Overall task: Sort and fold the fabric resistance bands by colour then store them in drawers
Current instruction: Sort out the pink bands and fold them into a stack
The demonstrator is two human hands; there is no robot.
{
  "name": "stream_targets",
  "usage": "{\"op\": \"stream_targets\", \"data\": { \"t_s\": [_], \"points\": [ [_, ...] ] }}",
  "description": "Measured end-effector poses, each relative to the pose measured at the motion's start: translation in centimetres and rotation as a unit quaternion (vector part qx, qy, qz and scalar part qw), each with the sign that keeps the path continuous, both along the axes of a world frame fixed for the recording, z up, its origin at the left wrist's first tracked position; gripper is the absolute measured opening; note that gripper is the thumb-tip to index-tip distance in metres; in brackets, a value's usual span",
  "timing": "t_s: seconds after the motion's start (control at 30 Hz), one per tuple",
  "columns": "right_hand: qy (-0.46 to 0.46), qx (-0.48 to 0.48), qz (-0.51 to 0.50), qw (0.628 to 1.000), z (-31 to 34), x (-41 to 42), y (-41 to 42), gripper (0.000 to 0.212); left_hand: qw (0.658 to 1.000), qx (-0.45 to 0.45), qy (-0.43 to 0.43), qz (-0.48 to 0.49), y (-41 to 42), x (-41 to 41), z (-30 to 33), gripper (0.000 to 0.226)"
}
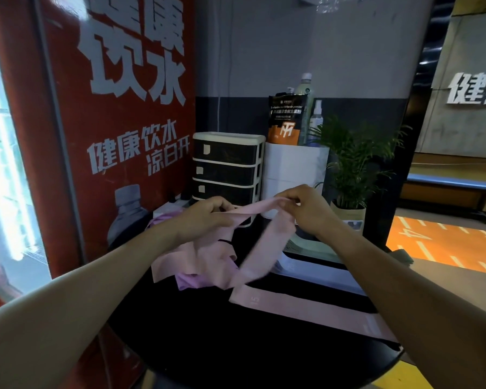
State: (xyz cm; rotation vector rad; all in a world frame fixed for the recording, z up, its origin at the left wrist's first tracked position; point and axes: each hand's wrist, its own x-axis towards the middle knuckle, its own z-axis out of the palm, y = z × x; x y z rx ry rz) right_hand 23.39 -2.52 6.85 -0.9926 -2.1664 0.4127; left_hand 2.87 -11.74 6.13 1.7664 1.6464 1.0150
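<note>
Red poster (pixel 118 108), white Chinese lettering, on wall left of hands. Orange-black pouch (pixel 285 120), clear spray bottle (pixel 316 119), tall capped bottle (pixel 305 88) atop white box (pixel 295 164), beyond hands. Potted palm (pixel 351 164) beyond right hand. Black round table (pixel 236 332) beneath.

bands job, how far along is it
Done: one pink band lies flat on the black table. In hand: the left hand and right hand hold another pink band stretched between them. Left: the purple band and storing; the drawers are closed.

Pink band (pixel 253 211) — between both hands (pixel 306 209)
</note>
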Motion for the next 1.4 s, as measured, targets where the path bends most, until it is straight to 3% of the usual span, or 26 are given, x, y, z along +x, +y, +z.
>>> {"op": "stream_targets", "data": {
  "t_s": [0.1,0.2,0.43,0.5,0.67,0.77,0.9,1.1,1.27,1.4],
  "points": [
    [0.031,-0.026,0.019,0.999,-0.5,-0.1,0.0,0.022,1.000,0.021,0.002,0.010,-0.2,-0.2,-0.3,0.017],
    [0.088,-0.110,0.040,0.989,-1.0,0.0,-0.4,0.021,0.997,0.064,-0.031,0.034,-0.2,0.1,-0.3,0.028],
    [0.179,-0.214,0.104,0.955,-1.3,-0.3,-1.1,0.009,0.975,0.050,-0.206,0.062,0.1,0.2,0.2,0.023],
    [0.158,-0.221,0.113,0.956,-1.1,-0.4,-1.8,0.010,0.967,0.059,-0.236,0.075,0.3,0.0,0.2,0.023],
    [0.117,-0.225,0.139,0.957,-1.1,-0.2,-2.7,0.033,0.942,0.076,-0.298,0.134,-0.1,-0.3,0.4,0.024],
    [0.115,-0.257,0.182,0.942,-1.2,0.0,-3.1,0.016,0.941,0.075,-0.288,0.161,-0.2,-0.8,0.4,0.022],
    [0.053,-0.226,0.157,0.960,-1.6,-1.0,-3.3,0.018,0.945,0.070,-0.282,0.146,-0.3,-0.3,0.4,0.021],
    [0.097,-0.165,0.113,0.975,-1.3,-2.8,-3.1,0.011,0.988,0.068,-0.128,0.052,-0.6,0.1,0.6,0.023],
    [0.092,-0.126,0.153,0.976,0.6,-4.7,-3.9,0.039,0.990,0.050,-0.134,-0.001,-1.3,0.4,2.0,0.017],
    [0.107,-0.146,0.178,0.967,1.2,-5.2,-4.5,0.013,0.989,0.044,-0.141,-0.015,-1.8,0.0,2.2,0.036]
  ]
}}
